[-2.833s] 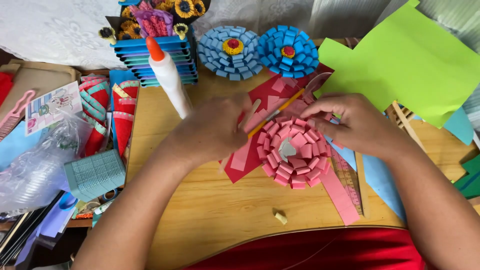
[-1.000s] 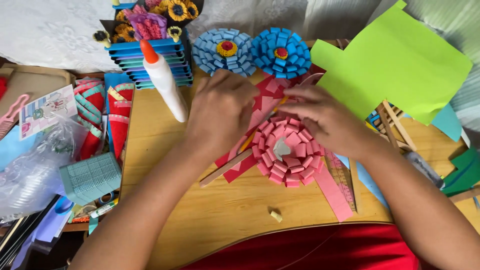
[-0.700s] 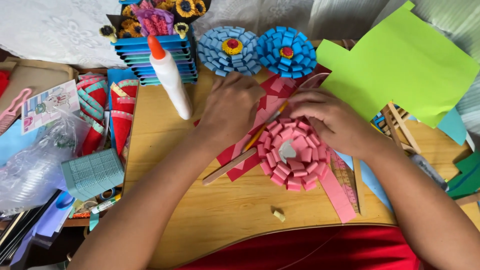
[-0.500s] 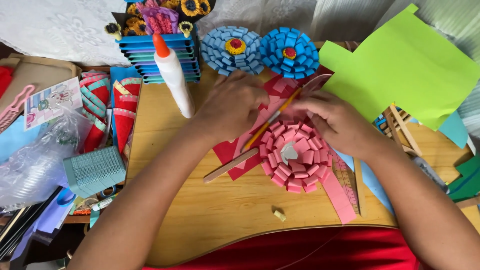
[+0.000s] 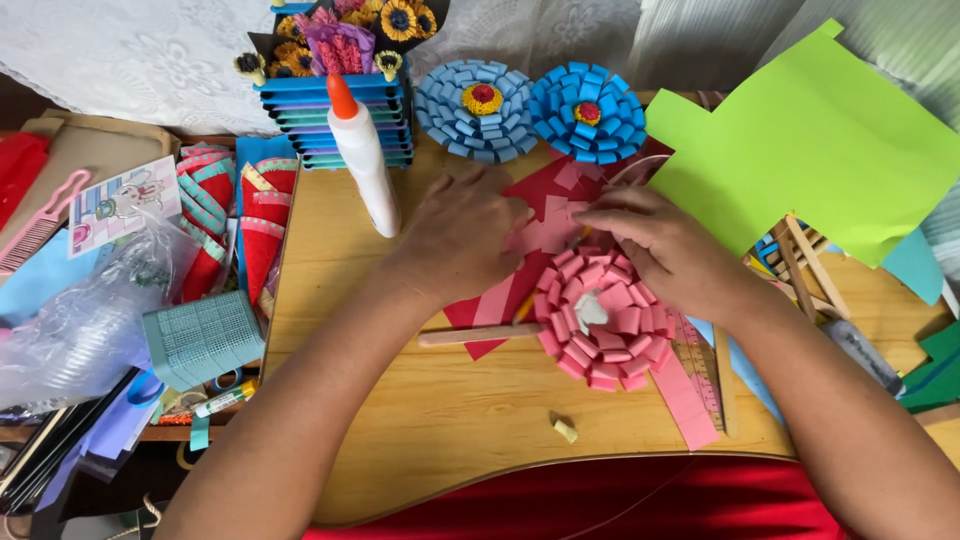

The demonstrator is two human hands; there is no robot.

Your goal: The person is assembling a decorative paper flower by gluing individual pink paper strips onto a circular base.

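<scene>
Just below the right hand [image 5: 672, 250] lies the pink paper flower [image 5: 605, 320], that hand's fingers bent together over loose pink strips [image 5: 545, 232]. Beside it the left hand [image 5: 470, 232] presses flat, pinning red paper [image 5: 535, 190]; a glue bottle [image 5: 360, 150] stands close left.

Both hands — left hand [image 5: 470, 235], right hand [image 5: 665, 245] — on pink paper strips [image 5: 548, 232] above pink paper flower [image 5: 605, 320].

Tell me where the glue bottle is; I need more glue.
The glue bottle stands upright on the wooden table, just beyond the left hand.
</scene>
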